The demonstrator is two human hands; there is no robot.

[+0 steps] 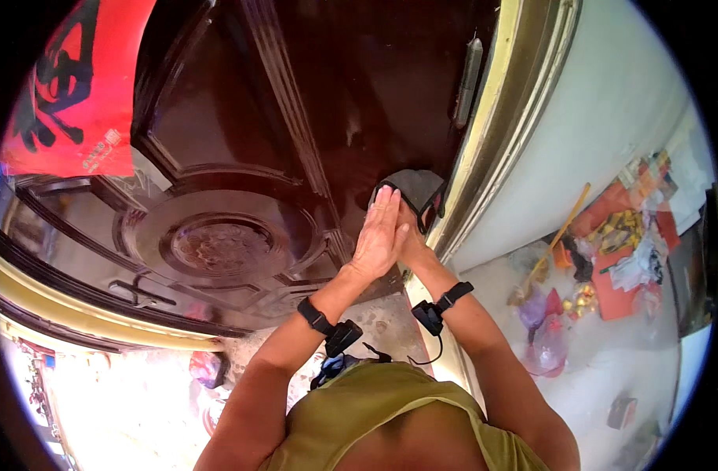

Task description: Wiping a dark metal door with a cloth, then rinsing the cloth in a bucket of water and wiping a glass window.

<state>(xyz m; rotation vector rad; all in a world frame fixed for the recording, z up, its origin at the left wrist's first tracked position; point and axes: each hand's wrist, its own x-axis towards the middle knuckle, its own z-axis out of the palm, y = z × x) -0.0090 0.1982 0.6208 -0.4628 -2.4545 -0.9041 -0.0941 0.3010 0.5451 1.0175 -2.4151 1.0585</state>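
Observation:
A dark brown panelled door (359,86) stands before me, its surface glossy. Against it, low beside the frame, is a grey cloth with black edging (414,188). My left hand (379,235) lies flat with fingers stretched out together, over the near part of the cloth and partly across my right hand. Just behind it, my right hand (412,242) is at the cloth and appears to hold it; its fingers are mostly hidden. Each of my wrists wears a black strap with a small box.
A red paper sheet (76,94) with black brushwork hangs on the door's left side. A metal handle (139,293) sits below it. The pale door frame (484,149) rises right of my hands. Plastic bags (547,337) and a yellow stick (567,220) lie farther right.

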